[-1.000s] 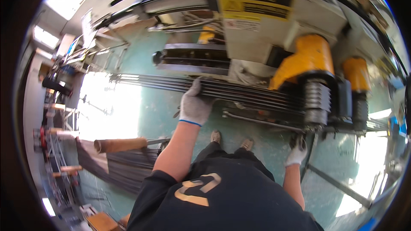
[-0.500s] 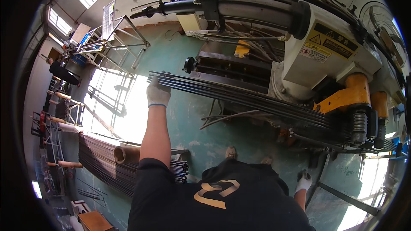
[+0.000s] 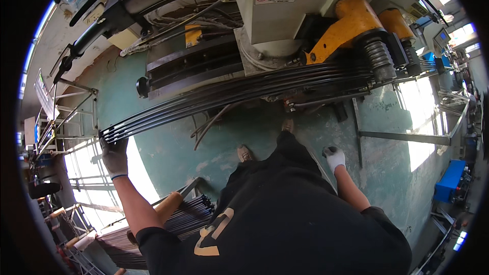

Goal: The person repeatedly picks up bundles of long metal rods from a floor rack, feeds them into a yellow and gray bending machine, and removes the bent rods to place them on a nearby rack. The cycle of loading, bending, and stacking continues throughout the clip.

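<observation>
My left hand [image 3: 114, 155], in a grey-white work glove with dark fingers, is closed around the left ends of several long dark metal rods [image 3: 178, 107]. The rods run side by side, bowed by the lens, across the front of a machine to its orange arm [image 3: 346, 28] and coiled spring [image 3: 379, 60]. Below the machine, my right hand [image 3: 334, 158], in a white glove with dark fingertips, hangs apart from the rods. Its fingers are curled, with nothing visible in them.
The machine's pale housing [image 3: 285, 18] and a black round knob [image 3: 142, 87] stand beyond the rods. A rack with more dark rods [image 3: 188, 214] is at my lower left. To the right are a metal floor bar [image 3: 405, 137] and a blue box-shaped unit [image 3: 450, 181].
The view has turned and shifted right. My left hand has drawn the rods' left ends toward me, away from the machine bed. My right hand appears higher and farther forward.
</observation>
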